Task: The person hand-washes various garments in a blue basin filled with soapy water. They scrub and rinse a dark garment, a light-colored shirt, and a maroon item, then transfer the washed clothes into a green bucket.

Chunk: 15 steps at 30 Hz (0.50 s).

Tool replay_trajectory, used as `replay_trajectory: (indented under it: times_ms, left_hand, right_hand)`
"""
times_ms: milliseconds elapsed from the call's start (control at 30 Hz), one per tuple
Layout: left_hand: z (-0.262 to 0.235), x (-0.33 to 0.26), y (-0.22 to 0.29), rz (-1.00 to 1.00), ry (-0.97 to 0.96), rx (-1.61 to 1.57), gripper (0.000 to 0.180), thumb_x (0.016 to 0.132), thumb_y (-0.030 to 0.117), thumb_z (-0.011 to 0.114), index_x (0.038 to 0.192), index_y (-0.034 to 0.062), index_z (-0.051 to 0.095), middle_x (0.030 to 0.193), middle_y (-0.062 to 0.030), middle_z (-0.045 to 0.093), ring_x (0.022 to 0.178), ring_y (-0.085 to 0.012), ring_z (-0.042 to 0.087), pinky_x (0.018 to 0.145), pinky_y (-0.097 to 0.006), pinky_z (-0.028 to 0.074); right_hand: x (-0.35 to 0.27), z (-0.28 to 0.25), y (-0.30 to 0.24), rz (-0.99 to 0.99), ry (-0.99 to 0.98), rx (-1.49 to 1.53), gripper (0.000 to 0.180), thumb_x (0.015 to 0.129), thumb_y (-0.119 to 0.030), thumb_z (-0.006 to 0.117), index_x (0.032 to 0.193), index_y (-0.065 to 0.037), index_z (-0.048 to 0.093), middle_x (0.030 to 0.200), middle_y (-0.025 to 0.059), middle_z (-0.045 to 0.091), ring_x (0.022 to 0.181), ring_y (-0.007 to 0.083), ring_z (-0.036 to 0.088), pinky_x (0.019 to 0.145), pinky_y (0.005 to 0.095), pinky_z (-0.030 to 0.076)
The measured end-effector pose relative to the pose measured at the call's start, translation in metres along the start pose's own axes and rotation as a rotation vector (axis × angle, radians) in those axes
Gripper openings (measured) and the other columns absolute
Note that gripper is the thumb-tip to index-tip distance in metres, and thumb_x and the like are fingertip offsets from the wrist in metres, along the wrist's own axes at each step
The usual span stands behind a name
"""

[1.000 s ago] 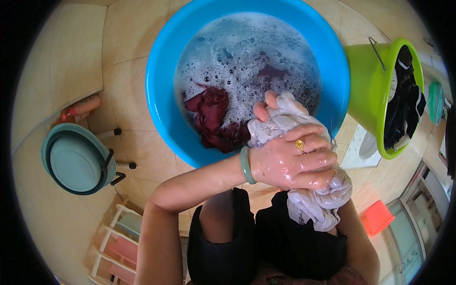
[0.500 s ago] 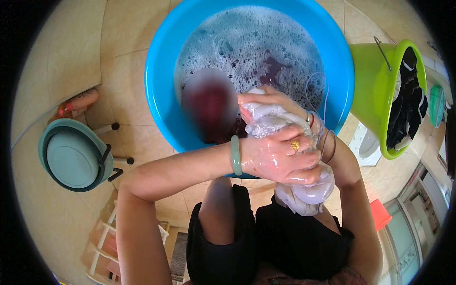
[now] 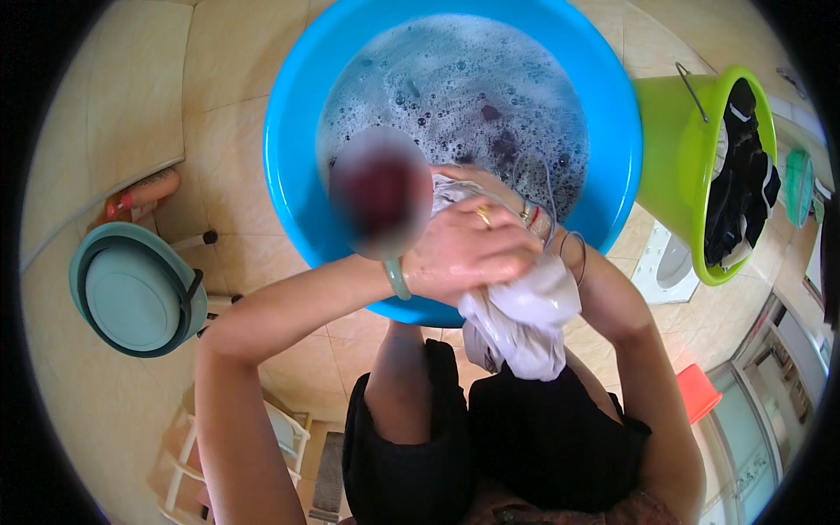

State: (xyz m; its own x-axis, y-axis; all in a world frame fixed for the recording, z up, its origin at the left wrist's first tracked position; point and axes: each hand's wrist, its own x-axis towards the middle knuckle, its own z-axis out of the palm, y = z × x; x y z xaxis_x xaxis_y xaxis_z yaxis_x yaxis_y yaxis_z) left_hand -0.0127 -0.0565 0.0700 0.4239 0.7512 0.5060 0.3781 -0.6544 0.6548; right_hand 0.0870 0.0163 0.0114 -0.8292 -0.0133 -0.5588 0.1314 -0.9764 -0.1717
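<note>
A wet white cloth [image 3: 523, 302] is bunched between my hands over the near rim of a large blue basin [image 3: 289, 175]. My left hand [image 3: 464, 254], with a green bangle [image 3: 398, 278] at the wrist and a gold ring, is closed over the cloth from above. Beyond it, my right hand [image 3: 494, 191] grips the cloth's far part; its fingers are mostly hidden. The cloth's loose end hangs toward my knees. Bubbly, foamy water [image 3: 464, 79] fills the basin, with dark patches showing through. A blurred patch hides a dark red area left of my hands.
Right of the basin, a tilted-looking green bucket [image 3: 674, 166] holds black and white clothes [image 3: 739, 188]. To the left stands a teal tub [image 3: 131, 293]. A red plastic item [image 3: 697, 394] lies at lower right, a white rack [image 3: 188, 464] at lower left, on tiled floor.
My left hand has slid up and left along the cloth. My right hand has shifted slightly left, and the hanging end of the cloth has swung left too.
</note>
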Motion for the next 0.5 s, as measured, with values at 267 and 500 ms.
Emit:
replay_trajectory:
  times_ms: [267, 500]
  left_hand:
    - [-0.009, -0.008, 0.019, -1.132, 0.356, -0.432, 0.035, 0.085, 0.012, 0.067, 0.119, 0.0035, 0.062, 0.123, -0.0104, 0.060, 0.109, -0.0221, 0.059, 0.096, -0.035, 0.046]
    - [-0.014, 0.059, 0.036, -1.086, 0.595, -0.998, 0.066, 0.089, 0.010, 0.064, 0.145, 0.0065, 0.030, 0.139, -0.0091, 0.045, 0.127, -0.0204, 0.044, 0.107, -0.034, 0.033]
  right_hand:
    - [-0.072, 0.002, 0.020, -0.425, 0.015, 0.228, 0.074, 0.095, -0.053, 0.046, 0.149, -0.008, 0.025, 0.150, 0.0056, 0.034, 0.138, 0.0233, 0.032, 0.114, 0.0393, 0.027]
    - [-0.135, 0.037, -0.008, -0.737, 0.393, -0.592, 0.084, 0.081, -0.024, 0.075, 0.145, 0.001, 0.027, 0.142, 0.0106, 0.040, 0.129, 0.0170, 0.038, 0.106, 0.0317, 0.033]
